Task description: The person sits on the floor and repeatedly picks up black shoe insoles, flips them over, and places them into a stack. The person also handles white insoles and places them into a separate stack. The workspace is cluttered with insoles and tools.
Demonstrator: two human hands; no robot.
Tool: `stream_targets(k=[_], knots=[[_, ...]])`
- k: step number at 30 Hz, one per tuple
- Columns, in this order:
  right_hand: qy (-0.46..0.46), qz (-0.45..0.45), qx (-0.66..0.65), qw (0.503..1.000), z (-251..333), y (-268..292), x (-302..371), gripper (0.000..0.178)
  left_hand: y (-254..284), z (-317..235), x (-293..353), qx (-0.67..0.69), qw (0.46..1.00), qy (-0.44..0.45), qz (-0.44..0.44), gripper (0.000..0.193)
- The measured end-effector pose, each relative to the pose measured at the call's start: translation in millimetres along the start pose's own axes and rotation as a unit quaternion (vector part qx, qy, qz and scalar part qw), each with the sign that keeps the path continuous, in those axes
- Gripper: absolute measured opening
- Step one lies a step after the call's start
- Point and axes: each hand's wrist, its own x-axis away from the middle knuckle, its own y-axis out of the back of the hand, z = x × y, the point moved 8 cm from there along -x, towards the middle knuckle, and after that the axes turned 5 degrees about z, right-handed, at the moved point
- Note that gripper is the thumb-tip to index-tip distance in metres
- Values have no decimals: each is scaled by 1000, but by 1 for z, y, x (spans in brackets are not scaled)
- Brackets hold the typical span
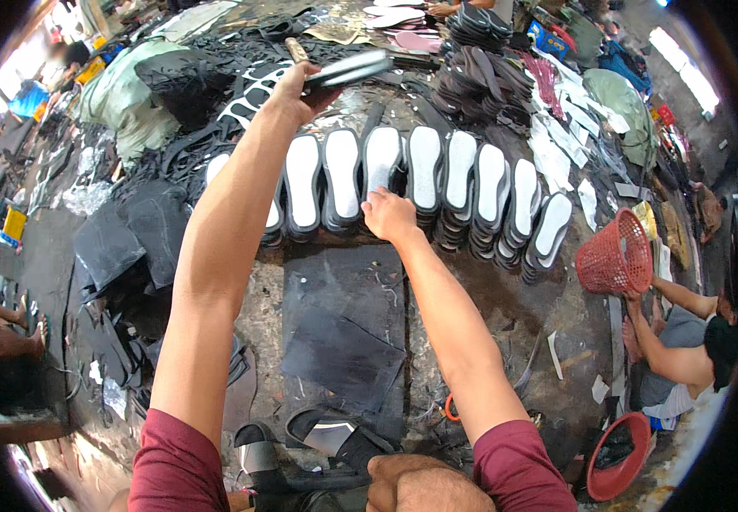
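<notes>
The left hand (294,90) clasps a blurred sole (352,70) — the right hand (391,215) touches, finger grip unclear, a white-topped sole (382,152) beyond the far edge of a dark sheet (343,286).

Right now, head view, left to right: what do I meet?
Folded black sheets → left hand → right hand → rightmost white-topped sole stack → red mesh basket.
</notes>
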Motion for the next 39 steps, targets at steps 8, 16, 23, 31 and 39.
stream_targets(k=[8,16,23,31,39], knots=[[-104,-131,-860,482,36,95,59,49,17,65,174,-120,983,-71,121,39],[-61,-50,-624,777,36,77,195,33,77,184,270,-473,858,-174,99,105],[-143,-60,-295,943,26,46,221,52,142,182,290,-496,860,-41,115,91],[-148,-122,-113,975,-48,36,279,73,275,104,371,-738,652,-170,15,78],[-246,-58,-618,744,-92,9,342,52,341,146,402,-859,474,-155,-119,104]])
